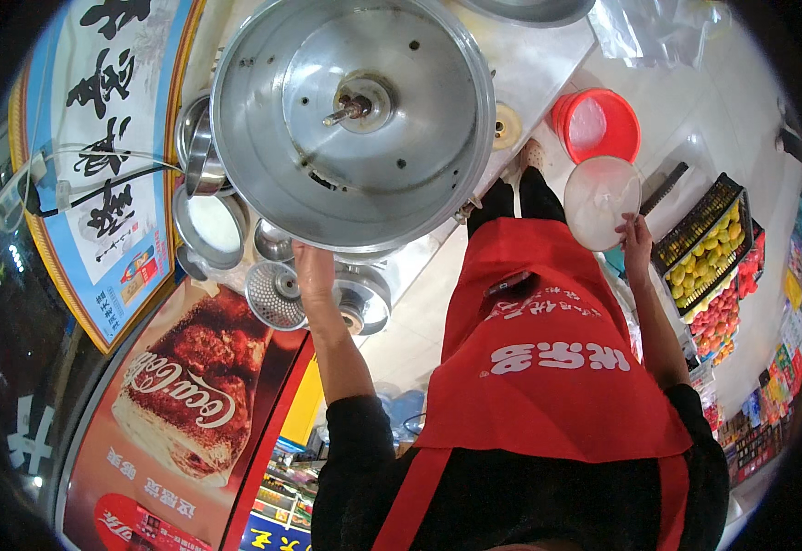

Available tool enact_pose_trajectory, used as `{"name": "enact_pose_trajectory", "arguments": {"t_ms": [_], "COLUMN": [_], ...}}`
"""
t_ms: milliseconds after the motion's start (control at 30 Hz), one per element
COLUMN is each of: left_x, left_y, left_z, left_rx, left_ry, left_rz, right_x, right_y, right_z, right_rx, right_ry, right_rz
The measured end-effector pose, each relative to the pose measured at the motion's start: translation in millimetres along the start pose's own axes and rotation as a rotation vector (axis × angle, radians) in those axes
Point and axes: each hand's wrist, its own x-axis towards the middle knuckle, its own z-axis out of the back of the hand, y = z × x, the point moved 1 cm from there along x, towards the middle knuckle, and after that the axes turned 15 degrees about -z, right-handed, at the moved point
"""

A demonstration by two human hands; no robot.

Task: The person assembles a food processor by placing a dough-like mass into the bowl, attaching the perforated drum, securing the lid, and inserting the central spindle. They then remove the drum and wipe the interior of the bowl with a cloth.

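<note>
Left forearm (331,349), one: bare, extended forward. Left grip (314,272): partly hidden, closure indeterminate. Right forearm (660,331), one: bare, extended forward. Right grip (636,239): fingers (628,224) curled, pinching. Legs (537,196), two: dark-clad, slightly apart.

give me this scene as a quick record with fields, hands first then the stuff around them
left hand: at the near rim of the large metal basin, grip partly hidden
right hand: holding a translucent round lid by its edge
basin centre: short metal spindle
left of the basin: metal bowl with white contents
near the left hand: perforated metal strainer
just beyond the lid: red bucket
far right: black crate of yellow-green fruit
worn: red apron
</note>
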Motion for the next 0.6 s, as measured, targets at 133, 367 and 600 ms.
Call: {"name": "enact_pose_trajectory", "arguments": {"t_ms": [133, 367, 600], "left_x": [13, 26, 33], "left_y": [-12, -3, -11], "left_z": [-16, -18, -15], "left_rx": [-0.174, -0.56, -0.28], "left_ry": [-0.227, -0.087, 0.057], "left_rz": [0.055, 0.139, 0.208], "right_x": [1, 0, 0], "right_y": [-6, 0, 9], "right_z": [2, 4, -4], "right_rx": [-0.009, -0.033, 0.002], "right_ry": [0.003, 0.004, 0.069], "right_rz": [-0.032, -0.017, -0.041]}}
